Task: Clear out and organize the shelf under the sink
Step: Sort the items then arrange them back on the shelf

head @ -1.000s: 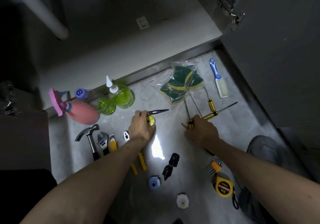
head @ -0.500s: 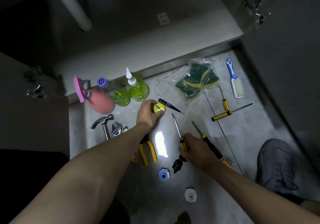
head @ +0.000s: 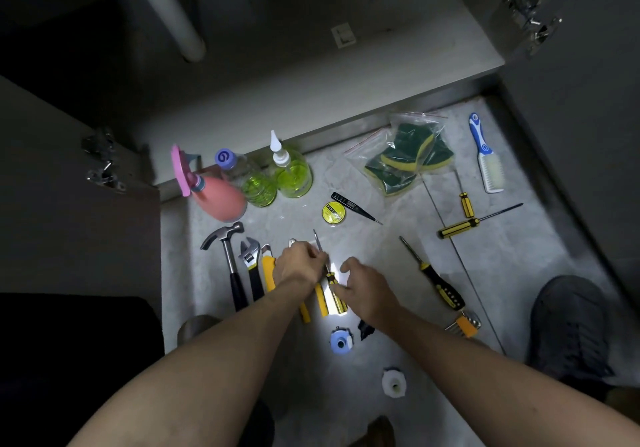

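1. step in hand, as we judge it: lining up the tools on the pale marble floor point(head: 398, 266) in front of the open cabinet. the item being placed is a slim screwdriver with a yellow-and-black striped handle and a thin steel shaft point(head: 325, 266).
2. our left hand point(head: 299, 264) has its fingers curled against the shaft just above the handle; it appears to hold it.
3. our right hand point(head: 367, 289) lies just right of the handle, fingers loosely bent and thumb spread. we cannot tell whether it touches the handle.
4. to do the step well: lay the screwdriver parallel to the pliers with yellow grips point(head: 313, 303), partly hidden under the left wrist, tip pointing away from us like the rest of the row.
5. left of the left hand, the row reads: yellow utility knife point(head: 267, 270), black adjustable wrench point(head: 252, 264), steel claw hammer with a black grip point(head: 230, 259).
6. right of the right hand, a larger black-and-yellow screwdriver point(head: 434, 275) lies slanted; beyond it, two more yellow-handled screwdrivers point(head: 465, 216) lie crossed. these probably need squaring up next.
7. beyond both hands: a round yellow tape roll point(head: 333, 213) and a black tester pen point(head: 353, 207).
8. a bright glare covers the handle, so its lower end is hard to read.
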Motion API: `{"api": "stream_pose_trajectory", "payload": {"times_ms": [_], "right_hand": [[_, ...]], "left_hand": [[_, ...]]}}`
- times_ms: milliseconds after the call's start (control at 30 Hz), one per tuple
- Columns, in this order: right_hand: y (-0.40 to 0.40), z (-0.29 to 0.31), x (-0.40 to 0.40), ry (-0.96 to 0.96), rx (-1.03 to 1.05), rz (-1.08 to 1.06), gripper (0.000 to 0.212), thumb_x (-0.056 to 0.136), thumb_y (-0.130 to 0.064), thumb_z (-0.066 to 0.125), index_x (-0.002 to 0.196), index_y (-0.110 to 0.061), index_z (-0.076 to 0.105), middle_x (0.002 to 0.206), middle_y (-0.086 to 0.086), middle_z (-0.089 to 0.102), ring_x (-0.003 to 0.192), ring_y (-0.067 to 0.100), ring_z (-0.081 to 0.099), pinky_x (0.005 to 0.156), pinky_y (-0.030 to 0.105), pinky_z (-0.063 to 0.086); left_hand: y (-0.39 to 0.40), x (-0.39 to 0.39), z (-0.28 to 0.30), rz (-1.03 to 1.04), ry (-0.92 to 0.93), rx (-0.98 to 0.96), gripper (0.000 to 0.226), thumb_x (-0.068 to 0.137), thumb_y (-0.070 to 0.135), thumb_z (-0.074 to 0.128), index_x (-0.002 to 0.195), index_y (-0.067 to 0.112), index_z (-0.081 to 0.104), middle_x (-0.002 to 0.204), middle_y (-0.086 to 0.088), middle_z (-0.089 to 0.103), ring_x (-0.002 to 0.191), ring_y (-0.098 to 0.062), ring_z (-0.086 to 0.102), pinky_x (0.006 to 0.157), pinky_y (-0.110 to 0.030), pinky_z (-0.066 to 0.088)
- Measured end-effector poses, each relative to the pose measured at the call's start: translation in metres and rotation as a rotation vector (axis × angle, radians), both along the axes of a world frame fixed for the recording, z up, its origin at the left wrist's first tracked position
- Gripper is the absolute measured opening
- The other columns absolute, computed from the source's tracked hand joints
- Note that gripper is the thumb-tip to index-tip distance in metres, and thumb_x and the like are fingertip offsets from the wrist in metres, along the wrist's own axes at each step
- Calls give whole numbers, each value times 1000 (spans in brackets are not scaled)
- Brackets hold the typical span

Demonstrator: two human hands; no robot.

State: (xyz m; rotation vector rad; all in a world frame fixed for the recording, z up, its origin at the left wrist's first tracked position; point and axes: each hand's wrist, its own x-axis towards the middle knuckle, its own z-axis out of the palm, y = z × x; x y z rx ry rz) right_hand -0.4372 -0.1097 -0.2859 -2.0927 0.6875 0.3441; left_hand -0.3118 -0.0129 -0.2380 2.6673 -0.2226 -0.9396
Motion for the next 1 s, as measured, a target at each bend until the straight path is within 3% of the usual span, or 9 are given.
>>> {"api": "stream_pose_trajectory", "payload": {"times_ms": [100,200,300,433,533,700,833,1000], "right_hand": [[-17,13,-8,-36,-115,-9,24,94,-39,61,108,-20,56,88,-3,61,85,21,60,69,29,38],[-47,26,-28,-49,-288,7,21,95,-29,57,112,-18,53,109,2,55,94,23,58,70,35,45],[-78,31,-55,68,-426,-73,27,93,-24,57,118,-16,50,118,5,46,100,26,53,66,36,43],[-97,23,-87,276,-401,-67,29,99,-34,56,119,-13,49,121,9,50,103,32,58,69,36,39],[-97,20,-93,209,-350,-124,22,99,-36,57,108,-15,54,109,7,56,93,31,60,68,34,36],[-78,27,-64,14,-168,-147,21,95,-38,60,84,-24,48,79,-7,52,68,11,52,55,28,30],[-49,27,-33,34,-116,-26,23,93,-36,60,80,-24,44,76,-5,50,70,22,54,61,36,39],[-14,12,-13,57,-74,-68,24,90,-36,62,80,-20,47,73,-6,51,71,23,53,62,31,33]], "left_hand": [[-5,-7,0,-96,9,79,36,86,56,65,84,20,70,89,-3,72,90,-28,67,77,-34,54],[-14,-11,0,-169,-23,129,26,86,45,69,90,20,71,94,-6,72,94,-30,67,76,-33,53],[-19,-17,-1,-196,-55,126,15,87,32,68,97,21,71,104,-6,71,101,-31,66,81,-35,53],[-18,-25,-2,-219,-56,104,17,87,34,68,99,22,63,107,-5,68,102,-30,63,83,-36,52],[-14,-28,-3,-267,-82,126,27,89,41,67,105,21,59,109,-5,67,104,-30,63,82,-37,49],[-8,-31,-4,-346,-93,152,22,91,41,63,104,24,57,110,-5,68,103,-30,63,80,-36,49],[-6,-34,-6,-355,-94,121,19,91,37,64,102,23,56,108,-4,67,100,-30,63,77,-36,50],[-3,-33,-6,-383,-90,97,22,91,39,63,103,24,53,108,-3,66,100,-30,63,77,-37,50]]}}
